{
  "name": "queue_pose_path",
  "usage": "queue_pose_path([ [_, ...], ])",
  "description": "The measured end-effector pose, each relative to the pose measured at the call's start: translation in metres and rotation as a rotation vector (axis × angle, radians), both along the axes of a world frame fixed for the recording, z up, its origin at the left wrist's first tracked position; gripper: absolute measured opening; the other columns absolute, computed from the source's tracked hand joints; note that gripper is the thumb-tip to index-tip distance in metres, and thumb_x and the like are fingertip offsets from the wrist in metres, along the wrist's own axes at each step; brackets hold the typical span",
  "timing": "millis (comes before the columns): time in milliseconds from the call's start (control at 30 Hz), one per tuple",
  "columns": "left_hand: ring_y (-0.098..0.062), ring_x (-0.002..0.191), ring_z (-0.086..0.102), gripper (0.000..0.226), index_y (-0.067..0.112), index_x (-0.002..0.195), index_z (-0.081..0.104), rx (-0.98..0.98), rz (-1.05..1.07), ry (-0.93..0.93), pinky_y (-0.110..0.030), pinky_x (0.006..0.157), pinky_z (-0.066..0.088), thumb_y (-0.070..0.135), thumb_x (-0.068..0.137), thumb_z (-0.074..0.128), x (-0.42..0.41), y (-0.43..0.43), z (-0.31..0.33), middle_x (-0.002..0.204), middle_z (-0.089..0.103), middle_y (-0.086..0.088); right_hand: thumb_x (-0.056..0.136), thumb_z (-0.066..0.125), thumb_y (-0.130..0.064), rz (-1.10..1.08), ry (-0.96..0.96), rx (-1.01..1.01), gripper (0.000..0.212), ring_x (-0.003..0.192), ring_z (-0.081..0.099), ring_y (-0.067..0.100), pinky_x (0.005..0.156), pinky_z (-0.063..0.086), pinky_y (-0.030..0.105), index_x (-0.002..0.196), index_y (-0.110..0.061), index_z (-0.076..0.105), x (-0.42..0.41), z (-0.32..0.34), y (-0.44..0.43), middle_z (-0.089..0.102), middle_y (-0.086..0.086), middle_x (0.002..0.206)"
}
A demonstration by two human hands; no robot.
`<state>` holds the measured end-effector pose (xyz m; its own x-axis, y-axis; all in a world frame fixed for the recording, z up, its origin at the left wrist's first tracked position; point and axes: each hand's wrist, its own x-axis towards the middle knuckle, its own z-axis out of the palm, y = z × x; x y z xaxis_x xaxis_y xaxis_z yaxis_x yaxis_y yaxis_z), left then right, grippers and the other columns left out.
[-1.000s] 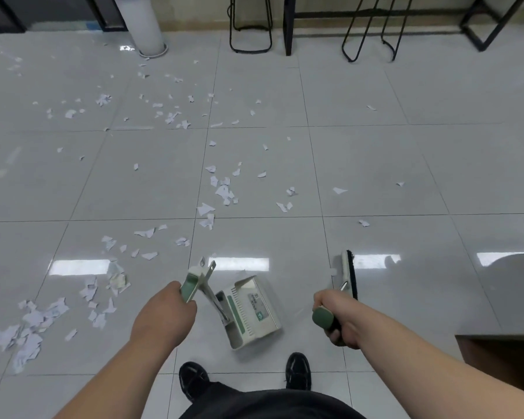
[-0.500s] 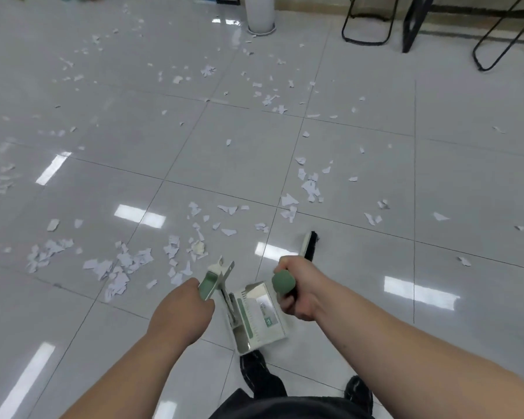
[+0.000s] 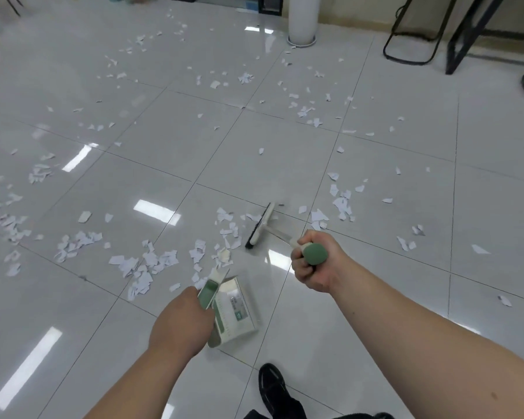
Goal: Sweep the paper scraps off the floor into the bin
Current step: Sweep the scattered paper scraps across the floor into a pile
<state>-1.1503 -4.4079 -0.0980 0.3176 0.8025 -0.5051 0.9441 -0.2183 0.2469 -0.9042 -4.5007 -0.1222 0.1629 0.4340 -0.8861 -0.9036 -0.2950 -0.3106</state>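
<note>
The scene was bright and evenly lit, with the light coming from overhead. The glossy floor [image 3: 194,131] carried several long white patches of glare, the strongest near the middle and at the lower left. Shadows were soft and faint; a weak one lay beside the brush [image 3: 259,228]. The wide lens bent the tile lines toward the edges. The far paper scraps [image 3: 245,77] looked slightly soft, and the label on the dustpan [image 3: 236,309] was too blurred to read.
</note>
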Motion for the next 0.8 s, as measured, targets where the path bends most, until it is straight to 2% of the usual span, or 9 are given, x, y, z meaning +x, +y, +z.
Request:
queue_pose_path([
  [233,-0.018,0.068,0.055,0.016,0.018,0.081,0.046,-0.018,-0.081,-0.070,-0.031,0.055,0.037,0.027,0.092,0.052,0.042,0.005,0.002,0.078,0.059,-0.001,0.076,0.051,-0.010,0.036,-0.136,-0.145,0.008,0.038,0.034,0.016,0.036,0.024,0.016,0.079,-0.014,0.045,0.014,0.019,-0.052,0.048,0.006,0.058],
  [367,-0.017,0.068,0.055,0.016,0.018,0.082,0.046,-0.044,-0.193,-0.092,-0.030,0.055,0.036,0.027,0.093,0.051,0.085,-0.011,0.005,0.078,0.058,-0.001,0.074,0.053,-0.007,-0.003,-0.232,-0.235,0.013,0.040,0.037,0.018,0.039,0.027,0.017,0.084,-0.014,0.047,0.035,0.020,-0.100,0.047,0.008,0.062],
  [700,-0.017,0.066,0.055,0.012,0.016,0.083,0.047,-0.046,-0.465,-0.130,-0.030,0.053,0.035,0.024,0.092,0.050,0.243,-0.096,0.008,0.078,0.059,0.000,0.072,0.055,-0.004,-0.208,-0.379,-0.449,0.023,0.046,0.039,0.019,0.044,0.031,0.019,0.094,-0.011,0.055,0.140,0.026,-0.271,0.050,0.012,0.065],
  [800,-0.018,0.065,0.054,0.012,0.017,0.081,0.046,-0.056,-0.518,-0.135,-0.029,0.053,0.035,0.023,0.091,0.049,0.295,-0.131,0.008,0.078,0.059,-0.001,0.072,0.056,-0.004,-0.259,-0.380,-0.512,0.020,0.045,0.039,0.019,0.045,0.032,0.019,0.090,-0.011,0.053,0.182,0.025,-0.324,0.051,0.011,0.062],
])
